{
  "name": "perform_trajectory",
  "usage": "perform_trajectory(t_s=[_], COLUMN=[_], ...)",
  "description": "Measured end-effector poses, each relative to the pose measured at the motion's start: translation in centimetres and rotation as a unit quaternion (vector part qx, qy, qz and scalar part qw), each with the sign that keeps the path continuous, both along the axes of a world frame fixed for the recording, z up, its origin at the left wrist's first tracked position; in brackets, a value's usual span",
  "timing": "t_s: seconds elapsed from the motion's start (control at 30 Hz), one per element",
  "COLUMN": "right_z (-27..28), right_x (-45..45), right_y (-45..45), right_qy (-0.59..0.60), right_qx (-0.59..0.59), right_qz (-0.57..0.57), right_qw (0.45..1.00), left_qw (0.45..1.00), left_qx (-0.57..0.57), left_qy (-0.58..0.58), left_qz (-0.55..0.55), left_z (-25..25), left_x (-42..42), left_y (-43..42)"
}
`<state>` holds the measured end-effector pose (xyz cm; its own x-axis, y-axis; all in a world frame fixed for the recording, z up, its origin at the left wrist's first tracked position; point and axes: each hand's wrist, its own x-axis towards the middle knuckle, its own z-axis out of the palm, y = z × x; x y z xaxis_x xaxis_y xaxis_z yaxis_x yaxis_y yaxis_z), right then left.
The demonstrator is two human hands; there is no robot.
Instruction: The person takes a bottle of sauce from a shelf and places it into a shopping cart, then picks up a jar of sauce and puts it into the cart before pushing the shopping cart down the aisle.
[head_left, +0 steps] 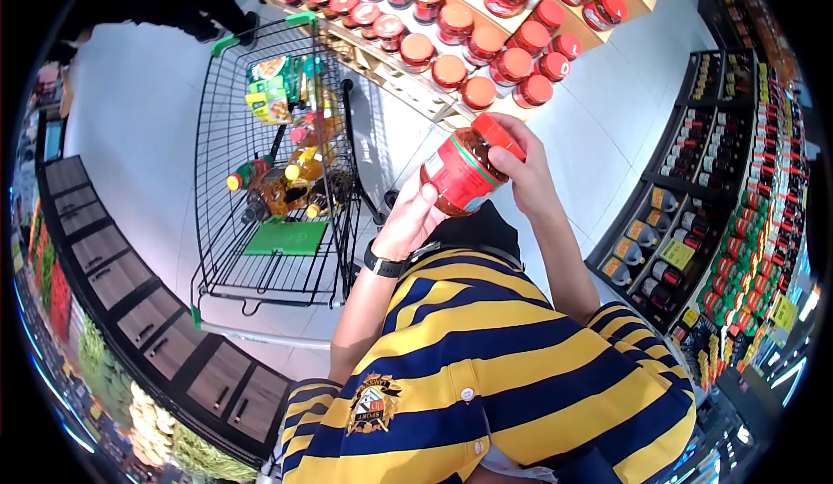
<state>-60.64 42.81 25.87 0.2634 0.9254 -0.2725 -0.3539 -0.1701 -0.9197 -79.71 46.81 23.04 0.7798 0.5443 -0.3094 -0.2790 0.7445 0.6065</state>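
Note:
A jar (462, 172) with a red label and red lid is held tilted in front of my chest, dark contents showing through its glass. My left hand (416, 212) supports it from below near its base, fingers partly hidden behind it. At the upper end, my right hand (525, 165) grips the red lid (499, 136) between thumb and fingers. Just beyond the jar stands a wooden display shelf (425, 102) with rows of similar red-lidded jars (449, 70).
To my left is a wire shopping cart (204, 180) holding bottles (278, 191) and green packets (269, 94). Bottle shelves (694, 215) line the right side; dark wooden cabinets (147, 319) under produce curve along the left. Another person's dark-clothed legs (217, 3) show at upper left.

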Motion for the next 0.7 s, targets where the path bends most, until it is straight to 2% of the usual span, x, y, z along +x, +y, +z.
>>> perform_trajectory(t_s=[0.1, 0.17, 0.23, 0.37, 0.43, 0.5, 0.57, 0.7], right_z=[1.8, 2.9, 2.9, 3.4, 3.1, 3.3, 3.3, 1.8], right_x=[-1.4, -2.2, -2.8, -3.9, -4.3, -4.8, -5.0, -5.1], right_y=[1.0, 1.4, 2.0, 2.3, 2.4, 2.7, 3.1, 3.8], right_qy=[-0.056, -0.117, -0.133, -0.052, 0.051, 0.075, 0.144, 0.168], right_qx=[0.003, -0.029, 0.003, 0.053, 0.08, 0.087, 0.103, 0.105], right_qz=[0.025, 0.063, 0.074, 0.079, 0.087, 0.094, 0.088, 0.12], right_qw=[0.998, 0.991, 0.988, 0.994, 0.992, 0.989, 0.98, 0.973], left_qw=[0.998, 0.996, 0.994, 0.994, 0.995, 0.993, 0.978, 0.969], left_qx=[0.031, 0.017, 0.024, 0.002, -0.066, -0.086, -0.161, -0.189], left_qy=[0.013, -0.052, -0.05, -0.033, -0.023, -0.024, -0.117, -0.142], left_qz=[0.048, 0.077, 0.096, 0.1, 0.064, 0.082, 0.062, 0.076], left_z=[1.3, 1.1, 1.5, 3.0, 3.8, 4.1, 3.8, 3.3], left_x=[-1.1, -1.5, -2.0, -3.0, -3.2, -3.3, -3.5, -3.7], left_y=[-0.1, 0.1, 0.1, -0.5, -0.4, -0.2, 0.2, -0.5])
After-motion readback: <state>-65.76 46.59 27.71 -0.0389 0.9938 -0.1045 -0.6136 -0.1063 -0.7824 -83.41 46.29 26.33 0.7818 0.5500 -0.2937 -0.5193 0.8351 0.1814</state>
